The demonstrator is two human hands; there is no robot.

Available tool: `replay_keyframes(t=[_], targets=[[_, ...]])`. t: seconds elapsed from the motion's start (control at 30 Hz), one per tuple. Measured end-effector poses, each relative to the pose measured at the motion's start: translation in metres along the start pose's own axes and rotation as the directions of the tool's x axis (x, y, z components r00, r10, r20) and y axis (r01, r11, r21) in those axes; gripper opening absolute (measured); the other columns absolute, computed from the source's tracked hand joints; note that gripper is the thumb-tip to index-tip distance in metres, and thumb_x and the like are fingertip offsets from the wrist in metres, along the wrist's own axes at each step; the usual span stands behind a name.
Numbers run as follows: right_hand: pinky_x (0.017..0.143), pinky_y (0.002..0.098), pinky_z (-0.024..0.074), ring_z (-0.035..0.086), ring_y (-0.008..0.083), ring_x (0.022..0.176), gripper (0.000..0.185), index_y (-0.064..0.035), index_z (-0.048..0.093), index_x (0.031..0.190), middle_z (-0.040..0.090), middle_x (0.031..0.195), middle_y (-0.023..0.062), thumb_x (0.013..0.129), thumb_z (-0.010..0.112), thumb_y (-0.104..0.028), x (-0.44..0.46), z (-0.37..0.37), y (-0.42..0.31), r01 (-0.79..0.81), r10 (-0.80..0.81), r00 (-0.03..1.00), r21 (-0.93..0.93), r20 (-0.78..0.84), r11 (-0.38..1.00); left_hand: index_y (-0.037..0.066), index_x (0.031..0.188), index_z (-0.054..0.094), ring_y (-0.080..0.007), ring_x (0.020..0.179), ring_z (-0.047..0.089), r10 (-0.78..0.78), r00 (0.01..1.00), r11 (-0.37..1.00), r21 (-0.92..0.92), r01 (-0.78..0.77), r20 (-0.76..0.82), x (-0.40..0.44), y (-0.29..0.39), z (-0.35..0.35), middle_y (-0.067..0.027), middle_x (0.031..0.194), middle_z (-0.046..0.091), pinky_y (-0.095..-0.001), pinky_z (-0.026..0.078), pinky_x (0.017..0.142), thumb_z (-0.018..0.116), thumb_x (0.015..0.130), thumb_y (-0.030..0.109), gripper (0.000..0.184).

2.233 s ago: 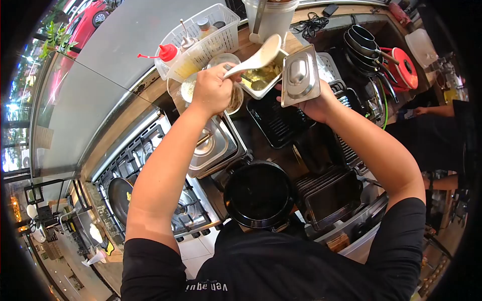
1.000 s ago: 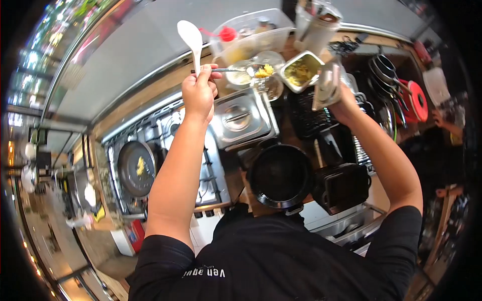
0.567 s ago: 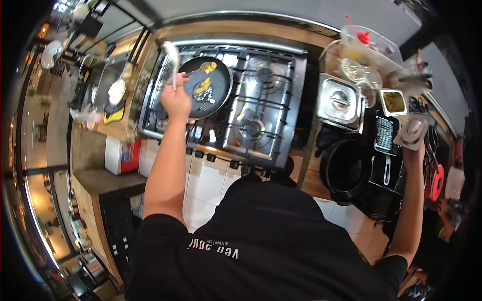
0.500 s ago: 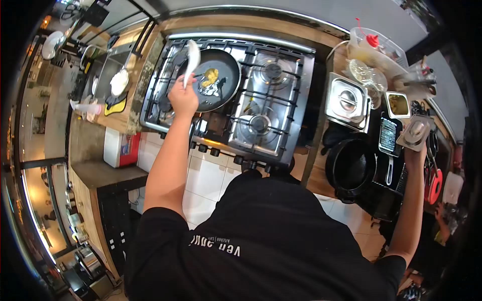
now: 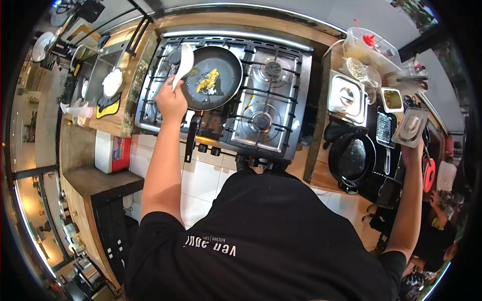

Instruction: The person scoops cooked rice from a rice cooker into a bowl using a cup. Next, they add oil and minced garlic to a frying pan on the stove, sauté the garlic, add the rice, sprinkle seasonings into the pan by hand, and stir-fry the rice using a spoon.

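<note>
My left hand (image 5: 171,102) is closed around the handle of a white spoon (image 5: 186,61), which is raised over the left rim of a dark frying pan (image 5: 230,75). Inside the pan lies a small heap of chopped yellow food (image 5: 208,82) in some shiny liquid. The pan rests on the gas stove (image 5: 233,129), its black handle pointing toward me. Far to the right, my right hand (image 5: 413,153) grips a metal lid (image 5: 411,128). Just beyond that lid is an uncovered small metal container (image 5: 392,99) with food in it.
On the right counter sit a lidded steel container (image 5: 347,100), a black pan (image 5: 352,156), a grater (image 5: 386,129) and a plastic bin (image 5: 371,47) with a red-capped bottle. A sink (image 5: 106,65) is at the left. Another person (image 5: 438,236) is at the lower right.
The white spoon has turned and shifted left, away from the pan's middle. Yellow food in the pan looks more plentiful. The lid in my right hand is tilted differently.
</note>
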State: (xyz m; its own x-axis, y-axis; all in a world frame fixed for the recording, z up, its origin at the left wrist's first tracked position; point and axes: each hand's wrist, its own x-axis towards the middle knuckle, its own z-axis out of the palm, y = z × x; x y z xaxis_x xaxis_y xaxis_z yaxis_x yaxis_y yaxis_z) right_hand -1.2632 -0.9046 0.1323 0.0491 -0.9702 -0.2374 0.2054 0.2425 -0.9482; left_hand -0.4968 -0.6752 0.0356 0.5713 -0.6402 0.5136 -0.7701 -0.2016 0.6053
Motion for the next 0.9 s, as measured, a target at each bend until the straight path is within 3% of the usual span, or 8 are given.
replay_keyframes(t=[0.1,0.27,0.33,0.4,0.53,0.63,0.7,0.9], targets=[[0.101,0.0420,0.0547,0.068,0.0282,0.115,0.041,-0.0040,0.055,0.142,0.068,0.130,0.0155,0.110,0.048,-0.028,0.001,-0.044,0.006,0.046,-0.041,0.996,-0.062,0.074,0.997,0.004,0.108,0.073,-0.0386,0.091,0.073,0.084,0.990,0.973,0.205,-0.105,0.112,-0.002,-0.005,0.007,-0.0146,0.096,0.077,-0.0464,0.057,0.081,0.063,0.095,0.006,0.017],[0.099,0.0376,0.0552,0.070,0.0235,0.112,0.036,-0.0048,0.060,0.138,0.069,0.126,0.0106,0.108,0.053,-0.025,-0.016,-0.077,-0.004,0.068,-0.083,0.990,-0.128,-0.117,0.989,0.008,0.108,0.077,-0.0338,0.085,0.075,0.037,0.996,0.969,0.245,-0.017,-0.080,0.020,0.010,0.014,-0.0119,0.093,0.079,-0.0443,0.057,0.076,0.058,0.099,0.009,0.021],[0.097,0.0349,0.0547,0.070,0.0196,0.110,0.037,-0.0064,0.062,0.138,0.070,0.124,0.0080,0.106,0.058,-0.025,-0.022,-0.086,-0.010,0.111,-0.137,0.983,-0.197,-0.124,0.974,0.005,0.105,0.078,-0.0263,0.073,0.072,0.211,0.968,0.958,0.223,-0.179,-0.133,0.032,0.013,0.030,-0.0092,0.090,0.079,-0.0396,0.054,0.068,0.057,0.103,0.014,0.023],[0.099,0.0333,0.0540,0.070,0.0191,0.108,0.035,-0.0039,0.060,0.139,0.070,0.124,0.0067,0.107,0.054,-0.017,-0.018,-0.096,-0.015,0.119,-0.195,0.968,-0.400,-0.156,0.909,0.001,0.105,0.077,-0.0142,0.062,0.062,-0.310,0.945,0.920,-0.284,0.271,-0.103,0.042,0.073,0.061,-0.0091,0.086,0.076,-0.0302,0.045,0.055,0.059,0.105,0.019,0.026],[0.100,0.0332,0.0479,0.062,0.0208,0.114,0.036,-0.0024,0.059,0.140,0.063,0.125,0.0088,0.105,0.056,-0.010,0.011,-0.103,-0.029,0.274,-0.341,0.937,-0.758,0.072,0.593,-0.003,0.106,0.076,-0.0035,0.046,0.042,-0.397,0.871,0.468,-0.753,0.463,0.289,0.024,0.196,0.167,-0.0110,0.084,0.073,-0.0227,0.028,0.042,0.071,0.100,0.018,0.022],[0.100,0.0384,0.0485,0.060,0.0383,0.112,0.027,-0.0020,0.061,0.128,0.058,0.121,0.0189,0.102,0.055,-0.005,0.032,-0.094,-0.049,0.442,-0.401,0.848,-0.880,0.347,0.174,0.000,0.119,0.075,-0.0062,0.056,0.050,-0.218,0.844,0.616,-0.601,0.509,0.491,-0.009,0.326,0.239,-0.0120,0.096,0.077,-0.0241,0.035,0.047,0.068,0.101,0.019,0.027],[0.098,0.0435,0.0507,0.061,0.0378,0.112,0.020,-0.0051,0.064,0.119,0.060,0.117,0.0167,0.099,0.062,-0.009,0.046,-0.082,-0.056,0.481,-0.378,0.807,-0.876,0.454,-0.024,0.001,0.108,0.079,-0.0080,0.063,0.055,-0.081,0.756,0.470,-0.644,0.603,0.649,-0.032,0.392,0.296,-0.0084,0.092,0.078,-0.0277,0.042,0.057,0.064,0.102,0.019,0.025],[0.096,0.0429,0.0521,0.063,0.0289,0.113,0.019,-0.0206,0.065,0.118,0.061,0.116,0.0075,0.099,0.066,-0.024,0.103,-0.078,-0.054,0.525,-0.143,0.740,-0.698,0.657,-0.487,-0.001,0.117,0.076,-0.0076,0.065,0.054,0.043,0.698,0.647,-0.552,0.526,0.715,-0.093,0.520,0.385,-0.0046,0.081,0.073,-0.0290,0.042,0.061,0.071,0.099,0.025,0.032]])
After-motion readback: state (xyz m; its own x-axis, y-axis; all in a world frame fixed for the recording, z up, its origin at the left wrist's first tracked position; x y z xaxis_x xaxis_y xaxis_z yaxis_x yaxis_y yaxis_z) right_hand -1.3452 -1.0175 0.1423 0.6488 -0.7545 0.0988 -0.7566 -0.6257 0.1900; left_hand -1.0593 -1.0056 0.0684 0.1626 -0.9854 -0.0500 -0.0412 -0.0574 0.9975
